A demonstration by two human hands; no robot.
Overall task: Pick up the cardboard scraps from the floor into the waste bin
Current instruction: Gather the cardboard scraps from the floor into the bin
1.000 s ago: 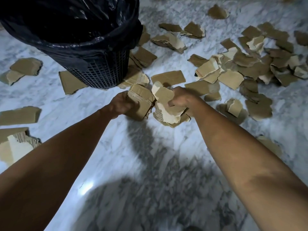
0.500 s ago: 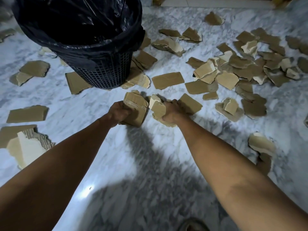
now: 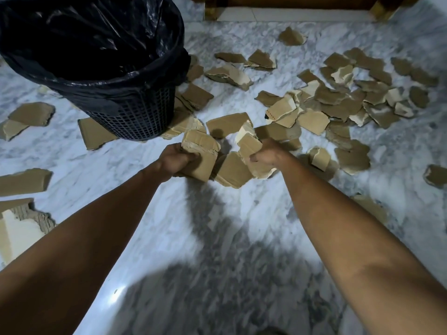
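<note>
My left hand (image 3: 177, 158) is closed around a stack of brown cardboard scraps (image 3: 200, 151), held just above the marble floor. My right hand (image 3: 267, 153) grips another bunch of torn scraps (image 3: 248, 141) beside it. A flat scrap (image 3: 232, 169) lies on the floor between and below the two hands. The waste bin (image 3: 135, 117), a dark mesh basket lined with a black plastic bag (image 3: 92, 42), stands up and to the left of my hands, its mouth open. Several more scraps (image 3: 338, 102) litter the floor on the right.
Loose scraps lie left of the bin (image 3: 31, 114), at the left edge (image 3: 21, 180) and behind the bin (image 3: 229, 73). A wooden furniture base (image 3: 290, 6) runs along the top edge. My shadow darkens the marble floor (image 3: 217, 238) near me.
Both hands have lifted their bunches of scraps off the floor and drawn slightly apart. The view has tilted up, showing more of the bin's mouth and the far wooden edge.
</note>
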